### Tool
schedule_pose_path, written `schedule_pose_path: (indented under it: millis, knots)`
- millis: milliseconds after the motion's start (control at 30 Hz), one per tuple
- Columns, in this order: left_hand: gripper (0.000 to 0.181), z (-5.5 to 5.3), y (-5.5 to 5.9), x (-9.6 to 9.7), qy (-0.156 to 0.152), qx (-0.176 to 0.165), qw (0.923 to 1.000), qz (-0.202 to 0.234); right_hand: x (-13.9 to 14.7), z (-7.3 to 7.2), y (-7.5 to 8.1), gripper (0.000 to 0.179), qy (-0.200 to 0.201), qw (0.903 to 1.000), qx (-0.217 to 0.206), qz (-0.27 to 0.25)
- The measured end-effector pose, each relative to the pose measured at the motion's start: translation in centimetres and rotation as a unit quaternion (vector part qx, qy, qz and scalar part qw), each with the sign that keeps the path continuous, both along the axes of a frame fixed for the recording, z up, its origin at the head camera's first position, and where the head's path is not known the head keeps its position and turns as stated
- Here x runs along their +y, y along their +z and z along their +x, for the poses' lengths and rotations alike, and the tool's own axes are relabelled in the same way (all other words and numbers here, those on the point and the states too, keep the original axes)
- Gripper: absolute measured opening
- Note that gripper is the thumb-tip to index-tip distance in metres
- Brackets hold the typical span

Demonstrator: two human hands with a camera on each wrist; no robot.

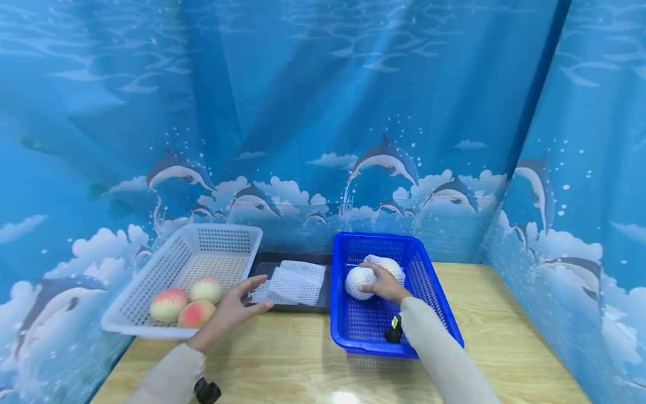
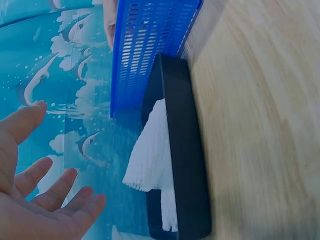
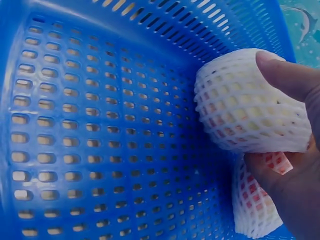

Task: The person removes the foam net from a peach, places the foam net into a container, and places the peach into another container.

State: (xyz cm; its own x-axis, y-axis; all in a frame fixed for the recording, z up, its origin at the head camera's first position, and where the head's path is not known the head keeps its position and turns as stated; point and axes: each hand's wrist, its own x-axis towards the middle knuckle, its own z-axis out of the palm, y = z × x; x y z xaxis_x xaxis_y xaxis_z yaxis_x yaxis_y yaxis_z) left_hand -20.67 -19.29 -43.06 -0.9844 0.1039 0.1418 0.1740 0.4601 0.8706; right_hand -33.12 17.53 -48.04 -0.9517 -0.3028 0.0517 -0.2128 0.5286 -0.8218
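In the blue basket (image 1: 347,328), my right hand (image 1: 387,285) holds a peach in a white foam net (image 3: 240,110), thumb on one side and a finger on the other. A second netted peach (image 3: 252,202), reddish through the mesh, lies against it and is partly hidden by the hand. My left hand (image 1: 233,310) is held over the left end of the black tray (image 2: 189,150), fingers spread and nothing in them. White foam nets (image 1: 300,283) lie flat in that tray, one sticking over its edge in the left wrist view.
Left of the tray stands a white basket (image 1: 146,275) with three bare peaches, a red-topped one (image 1: 168,304) among them. All the containers sit on a wooden table (image 1: 282,359). A blue curtain (image 1: 303,112) with dolphins hangs close behind them and along the right side.
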Motion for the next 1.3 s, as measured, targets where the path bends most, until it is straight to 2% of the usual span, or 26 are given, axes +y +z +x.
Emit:
schedule_pose_path:
  millis: [200, 467, 733, 1033, 1300]
  knots:
    - [0.067, 0.1, -0.7, 0.4, -0.007, 0.02, 0.9997, -0.011, -0.5, -0.1, -0.6, 0.068, 0.002, 0.9999, -0.011, 0.01]
    - [0.069, 0.1, -1.0, 0.2, 0.0, 0.008, 0.9999, -0.013, -1.1, 0.0, -0.4, 0.079, 0.008, 0.9993, -0.014, 0.035]
    - [0.069, 0.1, -1.4, -0.3, -0.012, 0.003, 0.9999, 0.004, -1.3, 0.0, -0.4, 0.073, 0.003, 0.9991, 0.004, 0.042]
    - [0.074, 0.4, -1.2, -0.5, -0.005, -0.02, 0.9998, 0.007, -1.1, 0.0, -0.1, 0.071, 0.007, 0.9982, 0.055, 0.022]
    - [0.072, 0.5, -1.0, -0.7, -0.007, -0.018, 0.9997, 0.016, -0.7, -0.1, 0.6, 0.071, 0.001, 0.9991, 0.039, 0.015]
